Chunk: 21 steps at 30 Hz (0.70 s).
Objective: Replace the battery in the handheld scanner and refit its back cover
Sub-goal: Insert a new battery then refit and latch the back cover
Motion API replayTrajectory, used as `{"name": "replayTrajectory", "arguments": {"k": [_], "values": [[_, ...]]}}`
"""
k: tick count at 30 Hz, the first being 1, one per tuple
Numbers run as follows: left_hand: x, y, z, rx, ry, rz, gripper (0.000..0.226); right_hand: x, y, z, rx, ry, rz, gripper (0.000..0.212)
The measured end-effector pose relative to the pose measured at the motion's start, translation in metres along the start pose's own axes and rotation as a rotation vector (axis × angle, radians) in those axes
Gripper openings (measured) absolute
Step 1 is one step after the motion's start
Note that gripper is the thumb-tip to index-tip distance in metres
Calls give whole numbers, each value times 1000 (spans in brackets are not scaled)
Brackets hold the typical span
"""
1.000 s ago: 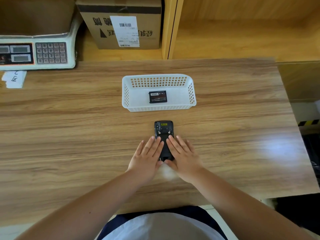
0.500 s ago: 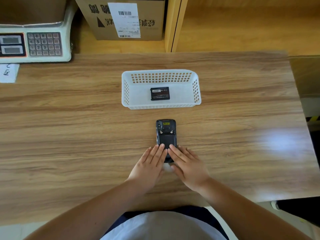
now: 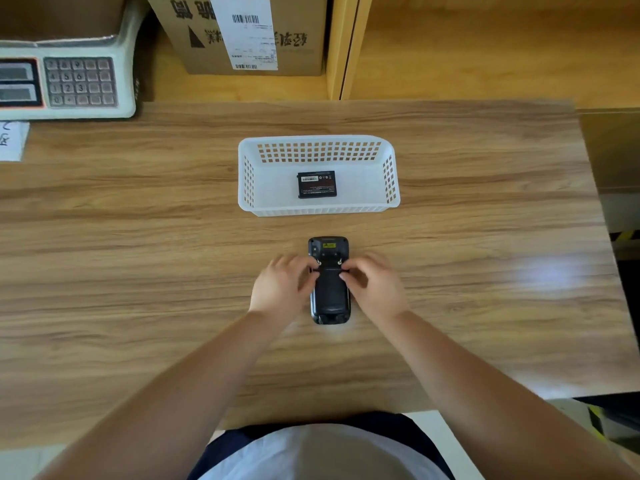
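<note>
Overhead view of a wood-grain table seen from the person's head. The handheld scanner lies face down near the middle of the table, its long axis running away from the person, with its dark back cover in place over the lower body and two small metal fasteners visible just above the cover's upper edge. The left hand rests against the scanner's left side, fingers curled, with its fingertips at the upper left corner of the cover; the right hand mirrors it on the right side, fingertips at the upper right corner. Both hands pinch or press the scanner's edges at that level rather than enclosing it, and the device remains flat on the table; motion blur prevents telling how firmly either hand bears on it. Beyond the scanner, well apart from the hands, stands a white perforated basket, and a single black battery lies flat on its floor, label side up. At the far left edge of the table sits a weighing scale with a numeric keypad, beside it a slip of paper. A cardboard box bearing a printed shipping label stands behind the table.
</note>
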<state>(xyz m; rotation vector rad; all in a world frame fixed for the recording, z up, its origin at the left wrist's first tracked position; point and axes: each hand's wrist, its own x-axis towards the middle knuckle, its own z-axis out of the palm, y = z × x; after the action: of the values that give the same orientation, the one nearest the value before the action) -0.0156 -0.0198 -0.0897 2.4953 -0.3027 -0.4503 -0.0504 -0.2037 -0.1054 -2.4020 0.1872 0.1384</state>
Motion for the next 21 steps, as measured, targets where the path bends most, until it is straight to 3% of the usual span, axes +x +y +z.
{"name": "replayTrajectory", "arguments": {"k": [7,13,21], "values": [[23,-5,3,39,-36,-5,22,21,3,0,4,-125,70,16],[27,-11,3,119,-33,102,19,25,4,-2,5,-182,25,15],[27,-12,3,169,-69,104,20,32,3,-8,-80,-251,-70,17]]}}
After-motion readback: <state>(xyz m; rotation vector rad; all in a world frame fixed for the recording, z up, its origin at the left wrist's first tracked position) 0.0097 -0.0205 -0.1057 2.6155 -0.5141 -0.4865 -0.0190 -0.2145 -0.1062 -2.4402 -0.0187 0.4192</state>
